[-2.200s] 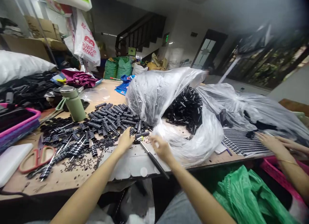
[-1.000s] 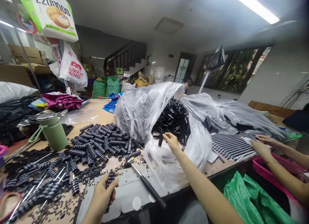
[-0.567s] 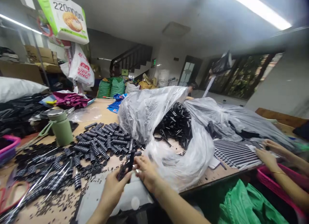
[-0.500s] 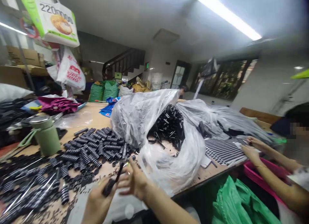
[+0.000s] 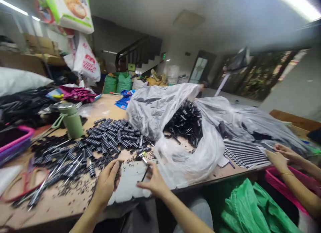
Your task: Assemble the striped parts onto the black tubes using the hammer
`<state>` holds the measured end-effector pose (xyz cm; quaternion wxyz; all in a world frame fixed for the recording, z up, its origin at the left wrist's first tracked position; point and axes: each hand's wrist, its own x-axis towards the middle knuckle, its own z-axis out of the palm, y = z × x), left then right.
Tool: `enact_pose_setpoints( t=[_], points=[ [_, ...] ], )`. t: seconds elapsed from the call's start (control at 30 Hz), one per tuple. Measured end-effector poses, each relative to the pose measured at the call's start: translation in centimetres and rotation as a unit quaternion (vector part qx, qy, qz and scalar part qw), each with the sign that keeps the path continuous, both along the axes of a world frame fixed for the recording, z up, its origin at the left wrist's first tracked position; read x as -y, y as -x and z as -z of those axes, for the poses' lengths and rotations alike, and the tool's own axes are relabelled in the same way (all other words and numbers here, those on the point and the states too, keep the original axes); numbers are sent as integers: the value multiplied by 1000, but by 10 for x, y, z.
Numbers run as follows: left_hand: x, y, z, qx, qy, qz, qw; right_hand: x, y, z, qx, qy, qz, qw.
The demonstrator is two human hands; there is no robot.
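Note:
My left hand is curled closed over the pale sheet at the table's front edge, and the dark thing inside it is mostly hidden. A little to the right, my right hand pinches a thin dark rod between thumb and fingers. Just beyond its fingertips is a small shiny metal piece with a yellow-green spot; I cannot tell whether it joins the rod. Black ribbed cylinders lie heaped behind my hands. Left of them are metal rods and small black bits.
A clear plastic bag spills black pieces across the table. A green flask and red-handled scissors are at left. At right, another person's hands work above a pink basket, beside a green sack.
My hands have moved apart, from close together around a dark piece to separate places. The view has swung left, bringing the scissors and a pink-rimmed basket in.

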<state>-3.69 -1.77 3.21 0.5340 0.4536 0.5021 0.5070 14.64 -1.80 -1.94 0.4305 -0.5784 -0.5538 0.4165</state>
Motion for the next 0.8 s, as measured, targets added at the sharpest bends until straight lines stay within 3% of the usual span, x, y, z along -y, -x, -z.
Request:
enact_pose_setpoints(
  t=[0.1, 0.23, 0.37, 0.6, 0.8],
  points=[
    [-1, -8, -3, 56, 55, 34, 996, 5, -9, -2, 71, -56, -6, 996],
    [2, -21, -3, 119, 98, 49, 987, 15, 10, -36, 140, -182, -112, 967],
    [4, -29, -4, 189, 96, 22, 977, 21, 29, -55, 195, -226, -195, 934],
    [7, -32, -3, 203, 121, 30, 971, 18, 29, -51, 216, -219, -227, 924],
    [2, -37, 4, 176, 163, 50, 970, 19, 30, -43, 133, -154, -204, 958]
  ],
)
